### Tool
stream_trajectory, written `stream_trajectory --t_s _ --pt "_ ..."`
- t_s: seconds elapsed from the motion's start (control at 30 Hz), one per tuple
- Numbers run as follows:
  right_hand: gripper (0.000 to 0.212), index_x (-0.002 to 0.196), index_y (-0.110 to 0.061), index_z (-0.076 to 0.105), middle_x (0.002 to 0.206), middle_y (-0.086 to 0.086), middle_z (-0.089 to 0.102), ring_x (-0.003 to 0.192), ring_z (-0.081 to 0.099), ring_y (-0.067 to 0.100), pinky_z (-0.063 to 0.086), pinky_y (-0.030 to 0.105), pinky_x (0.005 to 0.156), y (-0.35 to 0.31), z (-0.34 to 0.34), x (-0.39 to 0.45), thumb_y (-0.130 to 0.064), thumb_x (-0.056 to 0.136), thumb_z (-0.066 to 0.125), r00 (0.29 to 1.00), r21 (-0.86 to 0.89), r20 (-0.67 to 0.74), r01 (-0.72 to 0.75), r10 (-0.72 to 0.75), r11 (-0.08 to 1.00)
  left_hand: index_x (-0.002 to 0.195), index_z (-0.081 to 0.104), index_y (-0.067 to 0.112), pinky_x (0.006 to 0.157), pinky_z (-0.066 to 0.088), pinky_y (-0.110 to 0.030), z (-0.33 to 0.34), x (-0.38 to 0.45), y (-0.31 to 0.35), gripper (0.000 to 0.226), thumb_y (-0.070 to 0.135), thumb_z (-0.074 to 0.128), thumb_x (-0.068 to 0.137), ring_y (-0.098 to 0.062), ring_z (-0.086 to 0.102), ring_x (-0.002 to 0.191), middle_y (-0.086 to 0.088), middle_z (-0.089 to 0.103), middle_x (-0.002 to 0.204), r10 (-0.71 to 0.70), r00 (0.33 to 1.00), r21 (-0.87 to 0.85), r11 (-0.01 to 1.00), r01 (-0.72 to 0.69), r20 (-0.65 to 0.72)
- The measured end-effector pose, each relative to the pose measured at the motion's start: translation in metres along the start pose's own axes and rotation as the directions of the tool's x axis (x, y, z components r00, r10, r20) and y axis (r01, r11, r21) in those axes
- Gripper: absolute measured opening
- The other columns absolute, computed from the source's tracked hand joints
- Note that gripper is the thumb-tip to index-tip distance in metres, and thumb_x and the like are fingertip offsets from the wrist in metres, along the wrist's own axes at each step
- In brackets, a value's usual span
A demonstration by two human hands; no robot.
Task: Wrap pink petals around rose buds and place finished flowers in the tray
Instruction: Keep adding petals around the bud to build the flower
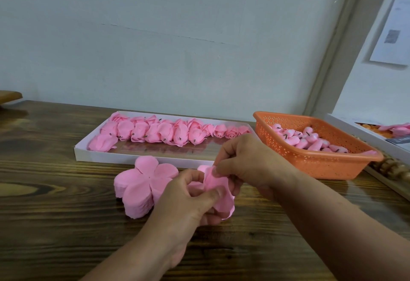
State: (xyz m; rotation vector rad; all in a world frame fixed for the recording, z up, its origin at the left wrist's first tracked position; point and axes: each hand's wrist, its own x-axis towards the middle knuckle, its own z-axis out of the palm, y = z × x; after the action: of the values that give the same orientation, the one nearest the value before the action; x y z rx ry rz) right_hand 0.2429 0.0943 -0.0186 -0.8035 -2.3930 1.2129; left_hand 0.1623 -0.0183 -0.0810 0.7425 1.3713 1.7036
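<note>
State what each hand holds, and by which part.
Both hands hold one pink petal piece: right hand pinches its upper edge, left hand grips its middle.

No text can be read: the white paper sheet [393,25] on the wall, far up and right of the fingers [218,169], carries only blurred print.

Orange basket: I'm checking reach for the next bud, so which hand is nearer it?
Right. The right hand is just left of the orange basket; the left hand is farther left.

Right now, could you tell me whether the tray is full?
Partly full: flowers fill the tray's far side; the near strip is bare.
</note>
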Motion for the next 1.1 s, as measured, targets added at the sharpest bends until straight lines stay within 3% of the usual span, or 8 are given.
stream_trajectory --t_s 0.17,0.3,0.43,0.57,0.73,0.93,1.1 --pt "0.015 0.065 0.001 0.063 0.054 0.018 0.057 0.041 0.055 0.02 0.045 0.022 0.04 -0.001 -0.004 -0.002 0.011 0.076 0.06 0.998 0.017 0.071 -0.001 0.0 1.0 0.106 0.061 0.01 0.046 0.051 -0.022 -0.003 -0.003 0.002 0.049 0.037 0.064 0.066 -0.019 0.069 0.058 -0.01 0.073 0.072 -0.008 0.998 -0.03 1.0 0.01 0.06" --pt "0.012 0.069 0.004 0.064 0.054 0.018 0.058 0.04 0.056 0.017 0.045 0.021 0.039 0.0 -0.007 -0.006 0.014 0.075 0.062 0.996 0.04 0.085 0.035 -0.038 0.999 0.102 0.069 0.006 0.049 0.054 -0.025 -0.008 -0.004 0.004 0.033 0.032 0.055 0.087 -0.026 0.072 0.068 -0.021 0.073 0.086 -0.087 0.984 -0.138 0.984 0.109 0.158" --pt "0.011 0.068 0.004 0.064 0.051 0.013 0.059 0.039 0.056 0.015 0.045 0.021 0.039 -0.002 -0.008 -0.008 0.012 0.075 0.065 0.995 0.062 0.076 0.052 -0.057 0.997 0.101 0.071 0.0 0.053 0.058 -0.027 -0.011 -0.002 0.006 0.044 0.031 0.039 0.098 -0.03 0.072 0.072 -0.026 0.072 0.092 -0.176 0.953 -0.256 0.937 0.239 0.245" --pt "0.006 0.071 0.009 0.063 0.053 0.018 0.059 0.038 0.054 0.015 0.043 0.021 0.038 -0.005 -0.01 -0.009 0.013 0.075 0.063 0.995 0.076 0.087 0.04 -0.046 0.996 0.088 0.076 0.0 0.051 0.057 -0.023 -0.012 0.0 0.007 0.028 0.019 0.056 0.085 -0.024 0.072 0.069 -0.023 0.072 0.086 -0.152 0.948 -0.231 0.947 0.221 0.28" --pt "0.004 0.073 0.013 0.061 0.054 0.018 0.057 0.037 0.054 0.015 0.043 0.021 0.037 -0.008 -0.01 -0.013 0.013 0.076 0.063 0.99 0.108 0.129 0.042 -0.056 0.993 0.083 0.078 0.003 0.048 0.055 -0.023 -0.015 0.0 0.004 0.028 0.024 0.062 0.072 -0.022 0.072 0.065 -0.019 0.073 0.084 -0.16 0.936 -0.259 0.934 0.246 0.313" --pt "0.015 0.065 0.002 0.064 0.06 0.019 0.057 0.036 0.052 0.013 0.041 0.019 0.036 -0.007 -0.011 -0.016 0.013 0.076 0.065 0.976 0.234 0.211 0.008 -0.058 0.972 0.08 0.078 0.004 0.045 0.054 -0.022 -0.015 -0.001 0.003 0.028 0.026 0.064 0.069 -0.017 0.068 0.056 -0.014 0.072 0.078 -0.175 0.91 -0.275 0.917 0.29 0.377" --pt "0.006 0.075 0.004 0.065 0.065 0.025 0.057 0.038 0.052 0.014 0.042 0.02 0.037 -0.007 -0.01 -0.019 0.002 0.081 0.064 0.985 0.317 0.167 -0.013 -0.042 0.948 0.085 0.077 0.001 0.045 0.054 -0.023 -0.014 -0.002 0.005 0.028 0.022 0.065 0.071 -0.017 0.068 0.057 -0.015 0.072 0.08 -0.187 0.909 -0.304 0.901 0.31 0.372"
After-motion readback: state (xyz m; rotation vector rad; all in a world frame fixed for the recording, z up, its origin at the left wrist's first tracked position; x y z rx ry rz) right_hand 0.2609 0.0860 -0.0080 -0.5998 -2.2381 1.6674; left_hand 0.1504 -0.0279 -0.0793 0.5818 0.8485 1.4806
